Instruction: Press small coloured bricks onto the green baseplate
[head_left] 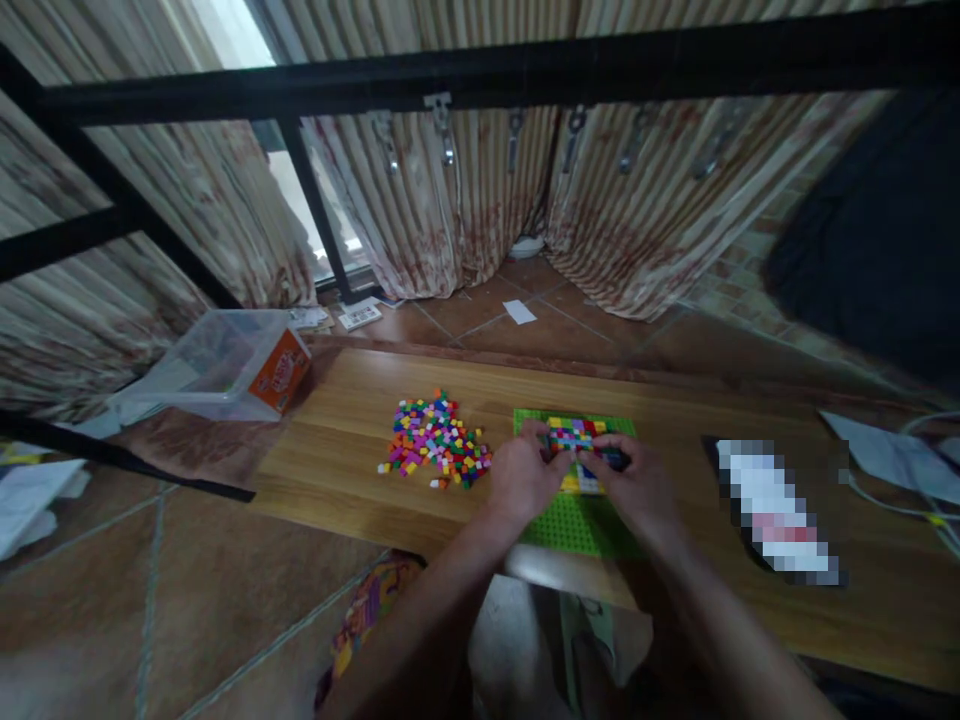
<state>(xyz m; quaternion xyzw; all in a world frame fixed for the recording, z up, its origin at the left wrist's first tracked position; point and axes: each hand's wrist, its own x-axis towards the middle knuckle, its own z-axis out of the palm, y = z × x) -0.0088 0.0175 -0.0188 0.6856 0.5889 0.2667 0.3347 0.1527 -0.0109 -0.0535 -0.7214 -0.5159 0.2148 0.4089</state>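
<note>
A green studded baseplate (566, 530) lies on the wooden table, and a block of multicoloured toy bricks (574, 427) sits on its upper part. My left hand (525, 475) is at the left side of these bricks, its fingers curled in and its thumb on their near part. From the right, my right hand (630, 480) grips the same bricks with bent fingers, thumb close to the other thumb. The fingers cover part of the bricks, and any single brick between the fingertips is too small to make out. Left of the baseplate lies a loose heap of small coloured bricks (435, 440).
A clear plastic box (225, 375) with an orange label stands beyond the table's left end. On the right of the wooden table (337, 410) lies a dark-edged object with a blurred face (776, 510), near white cables (889, 495). A black metal rail (525, 75) crosses above.
</note>
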